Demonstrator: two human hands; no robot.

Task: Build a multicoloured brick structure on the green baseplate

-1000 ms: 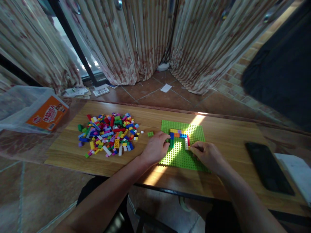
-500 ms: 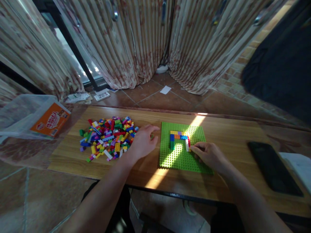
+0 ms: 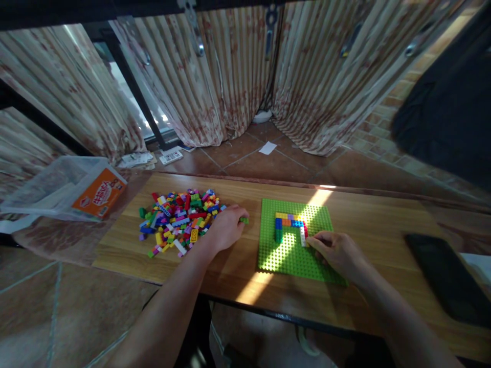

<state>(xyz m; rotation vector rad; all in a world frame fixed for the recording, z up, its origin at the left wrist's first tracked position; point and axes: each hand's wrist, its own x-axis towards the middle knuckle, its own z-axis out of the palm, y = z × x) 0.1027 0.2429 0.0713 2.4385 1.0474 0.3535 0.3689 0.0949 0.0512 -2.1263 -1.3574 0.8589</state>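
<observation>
My left hand (image 3: 227, 227) is over the table between the loose bricks and the baseplate, its fingers closed on a small green toy brick (image 3: 244, 220). My right hand (image 3: 335, 250) reaches over the right part of the green studded baseplate (image 3: 268, 258). Its thumb and fingertips pinch a small toy brick (image 3: 308, 244), mostly hidden, at the lower end of a white and red row. On the baseplate stands a bracket-shaped row of bricks (image 3: 287, 220) in yellow, orange, purple, blue, green, red and white.
A heap of mixed bricks (image 3: 180, 220) lies on the left of the wooden table (image 3: 378, 230). Beyond its left end is a clear plastic box (image 3: 42, 197) with an orange label. A black phone-like slab (image 3: 448, 276) lies at the right. Curtains (image 3: 238, 87) hang behind.
My left hand has drawn slightly left and its fingers have closed on the green brick. My right hand keeps its pinch beside the white row. The whole view has shifted a little.
</observation>
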